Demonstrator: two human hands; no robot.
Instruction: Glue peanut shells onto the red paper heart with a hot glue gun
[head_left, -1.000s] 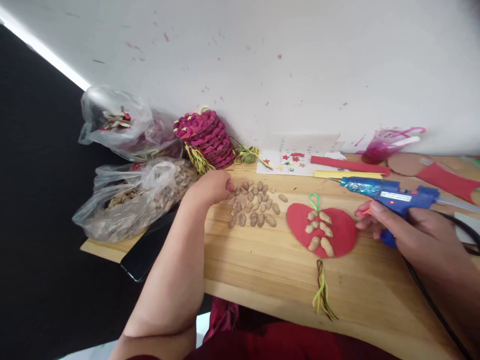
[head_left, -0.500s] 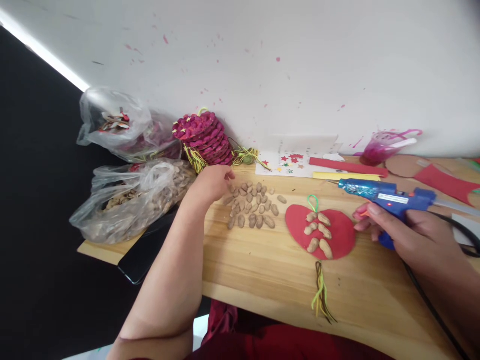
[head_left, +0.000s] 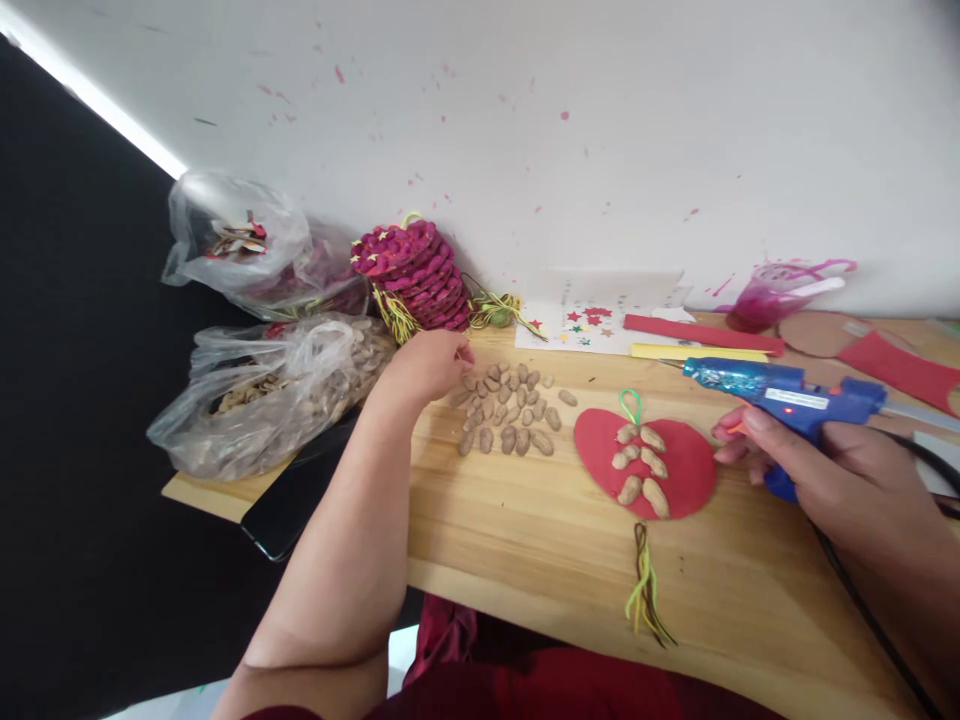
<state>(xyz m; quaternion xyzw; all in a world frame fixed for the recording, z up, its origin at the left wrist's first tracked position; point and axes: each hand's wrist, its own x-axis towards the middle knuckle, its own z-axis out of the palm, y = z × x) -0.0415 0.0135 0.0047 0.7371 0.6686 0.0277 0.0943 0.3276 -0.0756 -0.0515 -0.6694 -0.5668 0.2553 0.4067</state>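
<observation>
My left hand [head_left: 426,366] rests on the wooden table [head_left: 525,530] at the left edge of a pile of peanuts [head_left: 510,412]. Its fingers are curled and pinched at the pile; what they hold is hidden. My right hand [head_left: 817,465] grips a blue glue gun [head_left: 780,398], nozzle pointing left, just right of a red heart-shaped piece [head_left: 645,462]. Several peanuts are stuck in rows on the heart. It has a green loop on top and a yarn tassel [head_left: 645,595] below.
Two clear plastic bags [head_left: 262,390] of shells and scraps lie at the far left, over a black phone [head_left: 289,505]. A magenta shell ornament [head_left: 414,275] leans on the wall. Star stickers [head_left: 589,322], red and yellow strips [head_left: 701,340] and cardboard pieces [head_left: 862,345] sit behind. The gun's black cord [head_left: 870,610] trails right.
My left hand's fingers shifted slightly at the peanut pile. The right hand and glue gun stayed almost still; the view moved a little.
</observation>
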